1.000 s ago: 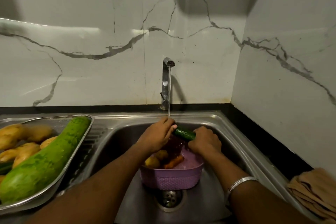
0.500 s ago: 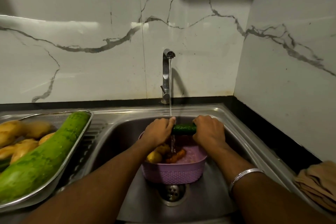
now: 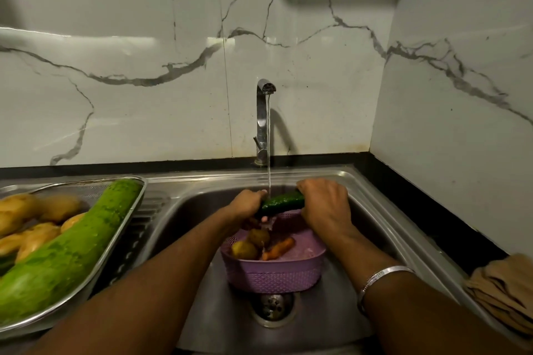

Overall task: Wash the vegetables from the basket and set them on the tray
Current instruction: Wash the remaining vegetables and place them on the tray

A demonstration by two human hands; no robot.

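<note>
A dark green cucumber (image 3: 284, 202) lies level under the running water. My left hand (image 3: 248, 206) grips its left end and my right hand (image 3: 324, 203) grips its right end. Both are above a purple plastic basket (image 3: 274, 275) standing in the sink (image 3: 360, 193). The basket holds potatoes (image 3: 244, 249) and a carrot (image 3: 278, 248). At the left a metal tray (image 3: 115, 239) carries a long green gourd (image 3: 69, 248) and several potatoes (image 3: 34, 222).
The tap (image 3: 263, 121) stands at the back of the sink with water streaming down. The drain (image 3: 272, 305) is in front of the basket. A folded tan cloth (image 3: 501, 288) lies on the black counter at the right. Marble walls close in behind and to the right.
Both hands have lifted the cucumber slightly and turned it level under the stream; my hands have spread further apart along it. The view has shifted a little.
</note>
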